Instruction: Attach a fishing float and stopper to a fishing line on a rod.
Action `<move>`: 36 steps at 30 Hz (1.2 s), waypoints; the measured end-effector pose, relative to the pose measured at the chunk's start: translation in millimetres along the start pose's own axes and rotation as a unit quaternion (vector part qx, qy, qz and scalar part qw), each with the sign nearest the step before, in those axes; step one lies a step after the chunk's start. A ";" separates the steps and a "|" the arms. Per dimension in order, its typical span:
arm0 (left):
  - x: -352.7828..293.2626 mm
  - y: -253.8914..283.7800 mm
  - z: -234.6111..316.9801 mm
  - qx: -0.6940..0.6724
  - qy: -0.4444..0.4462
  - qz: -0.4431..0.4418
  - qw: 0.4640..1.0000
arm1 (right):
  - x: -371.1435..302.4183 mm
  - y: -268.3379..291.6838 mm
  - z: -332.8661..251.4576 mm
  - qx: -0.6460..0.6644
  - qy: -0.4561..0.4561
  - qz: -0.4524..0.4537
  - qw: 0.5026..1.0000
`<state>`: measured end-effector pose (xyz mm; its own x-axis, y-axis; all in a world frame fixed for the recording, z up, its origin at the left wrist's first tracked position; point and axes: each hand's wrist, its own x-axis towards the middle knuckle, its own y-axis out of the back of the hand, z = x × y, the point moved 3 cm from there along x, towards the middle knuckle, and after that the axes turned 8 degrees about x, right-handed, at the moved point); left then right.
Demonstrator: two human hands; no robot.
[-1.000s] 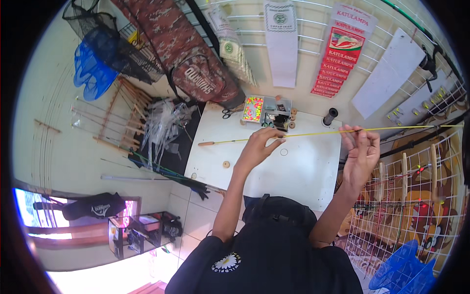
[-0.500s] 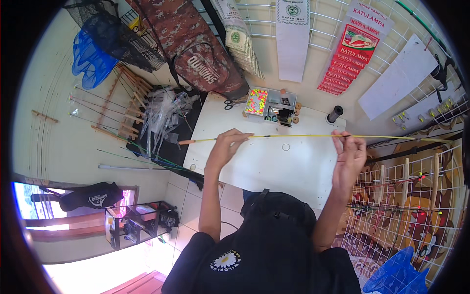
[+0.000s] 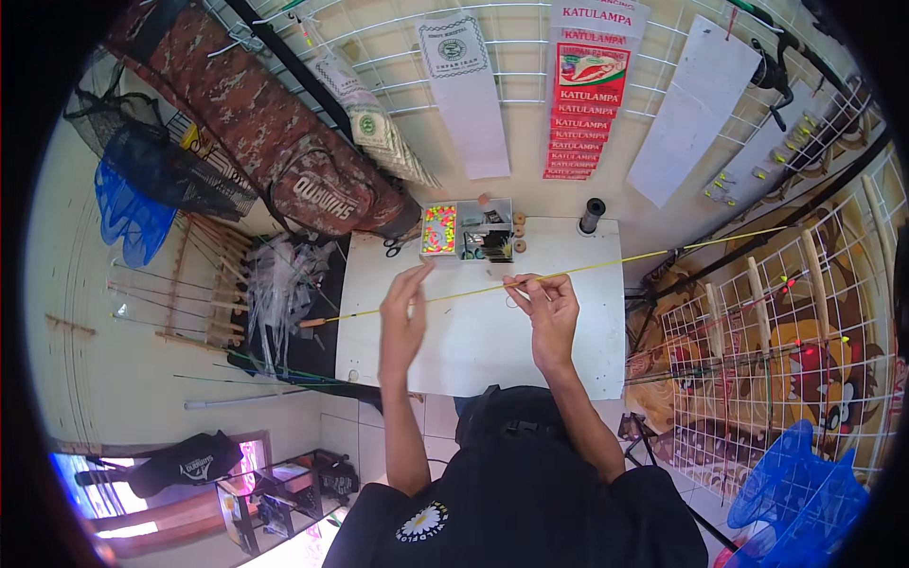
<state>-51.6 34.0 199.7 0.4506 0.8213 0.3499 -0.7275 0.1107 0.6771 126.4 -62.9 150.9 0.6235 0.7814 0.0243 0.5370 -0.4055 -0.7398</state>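
**1 yellow rod (image 3: 597, 266) above 1 white table (image 3: 473, 360)**

On a dial centred in the view, 1 left hand (image 3: 403, 317) at 8 o'clock plus 1 right hand (image 3: 553, 317) between 3 and 4 makes 2. 12 o'clock has 1 compartment box (image 3: 457, 227). At 10: 1 pair of scissors (image 3: 392, 248), 1 camouflage bag (image 3: 275, 137). At 2 o'clock: 3 cork rings (image 3: 520, 231), 1 black cylinder (image 3: 593, 215) and 1 reel (image 3: 776, 83). 1 red packet strip (image 3: 584, 109) hangs at 1. 1 left blue net (image 3: 133, 213) at 9 and 1 right blue net (image 3: 793, 492) at 4 total 2.
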 end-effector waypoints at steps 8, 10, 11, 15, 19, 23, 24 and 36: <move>25.3 -67.2 76.7 -0.152 -0.034 -0.172 0.973 | -1.2 10.5 -19.5 -0.117 0.044 0.006 0.992; 27.7 -70.0 80.3 -0.162 -0.056 -0.164 0.972 | -0.4 14.1 -32.5 -0.147 0.052 0.006 0.988; 28.3 -68.4 84.9 -0.155 -0.043 -0.169 0.972 | 0.9 16.6 -39.5 -0.148 0.060 0.011 0.987; 28.3 -72.9 89.4 -0.148 -0.026 -0.166 0.975 | 4.1 26.0 -67.2 -0.116 0.085 0.055 0.988; 27.3 -76.7 87.7 -0.144 -0.045 -0.153 0.977 | 5.9 41.6 -94.1 -0.072 0.143 0.101 0.982; 24.0 -81.7 83.3 -0.163 -0.053 -0.143 0.975 | 4.8 48.8 -117.9 -0.060 0.204 0.122 0.969; 22.1 -82.8 81.3 -0.181 -0.044 -0.133 0.973 | 4.5 50.3 -122.4 -0.051 0.220 0.130 0.965; 9.4 -87.6 75.6 -0.188 -0.032 -0.104 0.976 | 5.8 57.4 -131.5 0.064 0.188 0.123 0.972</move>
<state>55.5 -10.3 192.6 0.6317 0.7237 0.2779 -0.7497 0.4791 0.4564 235.6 -144.0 197.0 0.9012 0.4289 0.0622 0.2845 -0.4772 -0.8315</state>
